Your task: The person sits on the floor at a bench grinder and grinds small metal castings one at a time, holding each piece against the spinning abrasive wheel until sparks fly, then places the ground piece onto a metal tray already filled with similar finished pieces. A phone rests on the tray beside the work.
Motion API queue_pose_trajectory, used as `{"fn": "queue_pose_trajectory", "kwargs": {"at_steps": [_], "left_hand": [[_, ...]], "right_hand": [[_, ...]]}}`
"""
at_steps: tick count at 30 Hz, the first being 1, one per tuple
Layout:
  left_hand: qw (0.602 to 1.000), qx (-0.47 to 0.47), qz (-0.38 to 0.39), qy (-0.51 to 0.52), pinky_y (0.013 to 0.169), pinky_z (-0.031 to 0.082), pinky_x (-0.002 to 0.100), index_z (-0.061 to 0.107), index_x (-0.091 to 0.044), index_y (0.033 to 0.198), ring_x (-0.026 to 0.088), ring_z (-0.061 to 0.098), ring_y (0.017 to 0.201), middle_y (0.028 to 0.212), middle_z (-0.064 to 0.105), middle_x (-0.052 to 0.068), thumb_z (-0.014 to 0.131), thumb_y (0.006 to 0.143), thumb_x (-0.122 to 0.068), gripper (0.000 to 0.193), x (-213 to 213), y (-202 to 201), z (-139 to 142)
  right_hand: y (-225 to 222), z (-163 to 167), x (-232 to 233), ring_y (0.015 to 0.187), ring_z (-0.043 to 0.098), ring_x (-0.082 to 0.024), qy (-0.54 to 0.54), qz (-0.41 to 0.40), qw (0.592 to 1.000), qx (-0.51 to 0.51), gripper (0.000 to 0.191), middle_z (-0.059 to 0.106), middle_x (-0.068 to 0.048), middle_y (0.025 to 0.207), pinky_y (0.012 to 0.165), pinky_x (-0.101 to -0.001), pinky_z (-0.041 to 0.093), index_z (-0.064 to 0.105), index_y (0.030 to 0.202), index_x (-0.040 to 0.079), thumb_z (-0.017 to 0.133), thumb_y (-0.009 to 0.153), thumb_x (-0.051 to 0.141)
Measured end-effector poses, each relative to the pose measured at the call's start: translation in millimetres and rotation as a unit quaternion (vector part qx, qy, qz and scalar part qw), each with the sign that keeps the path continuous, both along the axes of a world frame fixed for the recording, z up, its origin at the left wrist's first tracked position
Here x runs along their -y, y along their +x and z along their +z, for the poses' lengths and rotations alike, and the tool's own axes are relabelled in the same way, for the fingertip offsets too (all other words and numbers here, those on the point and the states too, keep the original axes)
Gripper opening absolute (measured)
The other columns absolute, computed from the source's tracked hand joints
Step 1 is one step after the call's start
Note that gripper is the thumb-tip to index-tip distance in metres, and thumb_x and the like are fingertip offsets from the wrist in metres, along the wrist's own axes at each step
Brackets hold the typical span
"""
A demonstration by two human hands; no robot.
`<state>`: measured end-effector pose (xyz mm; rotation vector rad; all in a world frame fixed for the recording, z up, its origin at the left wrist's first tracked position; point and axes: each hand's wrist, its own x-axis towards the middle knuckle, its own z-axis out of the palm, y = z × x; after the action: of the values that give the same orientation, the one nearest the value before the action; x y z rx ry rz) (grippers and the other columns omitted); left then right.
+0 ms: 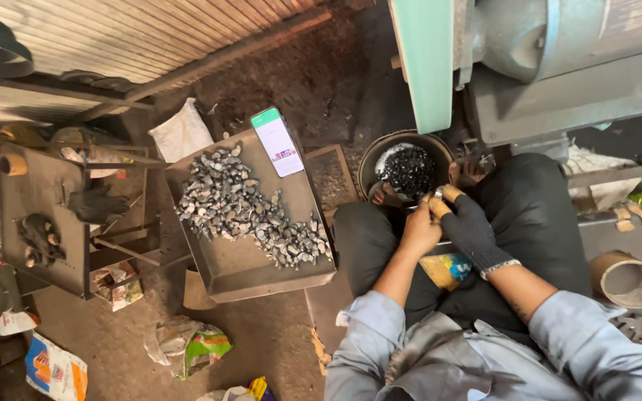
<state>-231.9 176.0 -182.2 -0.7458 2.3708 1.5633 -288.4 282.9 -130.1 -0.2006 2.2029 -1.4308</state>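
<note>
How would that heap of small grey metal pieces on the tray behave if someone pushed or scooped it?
The heap of metal pieces looks loose, so a push would probably spread it across the flat tray rather than move it whole. Being small and rounded, single pieces may slide or roll. A scoopful would likely feel heavy for its size.

The right hand [469,226] wears a black knit glove with a pale cuff; the left hand [419,232] is bare. Both sleeves [369,327] are light blue-grey, the trousers [536,215] black. The tray [261,260] is dull grey-brown, its heap of metal pieces [243,208] silvery grey. The phone [277,141] near the tray's far edge shows a white screen with a green top band. The bowl [371,160] looks rusty brown, holding glossy black bits [408,171]. The machine panel [425,59] is mint green.
</note>
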Motion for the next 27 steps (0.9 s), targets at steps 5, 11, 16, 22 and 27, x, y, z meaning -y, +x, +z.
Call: {"fn": "queue_pose_trajectory", "kwargs": {"at_steps": [5, 11, 16, 22, 27], "left_hand": [[0.907, -0.042, 0.144, 0.393, 0.047, 0.041, 0.025, 0.06, -0.015, 0.137, 0.009, 0.053, 0.061, 0.09, 0.062, 0.001, 0.062, 0.099, -0.016, 0.038, 3, 0, 15], [0.779, -0.036, -0.01, 0.627, 0.047, 0.036, 0.021, 0.066, -0.001, 0.117, 0.005, 0.046, 0.056, 0.076, 0.053, -0.003, 0.065, 0.11, -0.028, 0.027, 15, 8, 56], [0.808, -0.076, 0.116, 0.572, 0.04, 0.034, 0.023, 0.062, -0.007, 0.104, 0.008, 0.047, 0.049, 0.075, 0.059, 0.0, 0.059, 0.101, -0.026, 0.019, 29, -42, 59], [0.677, -0.115, 0.193, 0.701, 0.044, 0.034, 0.021, 0.063, -0.008, 0.113, 0.006, 0.046, 0.052, 0.073, 0.051, -0.005, 0.06, 0.105, -0.025, 0.019, 39, -101, 32], [0.66, -0.05, 0.337, 0.669, 0.045, 0.036, 0.024, 0.057, -0.014, 0.11, 0.007, 0.047, 0.054, 0.076, 0.054, -0.005, 0.058, 0.105, -0.028, 0.015, 34, -102, 17]], "right_hand": [[-10, 9, -10, 0.1, 0.065, -0.017, -0.155, -0.088, 0.968, 0.177, 0.038, 0.07, -0.007, 0.113, 0.082, -0.0279, 0.052, 0.067, 0.127, 0.004, 0.067, 0.096, 0.027], [-22, 23, -37, 0.087, 0.064, -0.021, -0.415, 0.02, 0.813, 0.409, 0.026, 0.069, -0.009, 0.101, 0.076, -0.0354, 0.055, 0.065, 0.114, 0.003, 0.07, 0.1, 0.024], [-66, 41, -8, 0.093, 0.064, -0.01, -0.384, 0.214, 0.883, 0.166, 0.026, 0.069, -0.004, 0.104, 0.082, -0.0276, 0.056, 0.063, 0.114, 0.006, 0.07, 0.097, 0.024], [-106, 16, 43, 0.064, 0.06, -0.009, -0.231, 0.038, 0.942, 0.239, 0.026, 0.067, -0.004, 0.089, 0.056, -0.025, 0.053, 0.065, 0.11, 0.004, 0.073, 0.091, 0.021], [-103, 2, 53, 0.071, 0.063, -0.013, -0.236, -0.032, 0.93, 0.279, 0.029, 0.065, -0.007, 0.089, 0.061, -0.0304, 0.052, 0.064, 0.113, 0.0, 0.071, 0.096, 0.023]]}}
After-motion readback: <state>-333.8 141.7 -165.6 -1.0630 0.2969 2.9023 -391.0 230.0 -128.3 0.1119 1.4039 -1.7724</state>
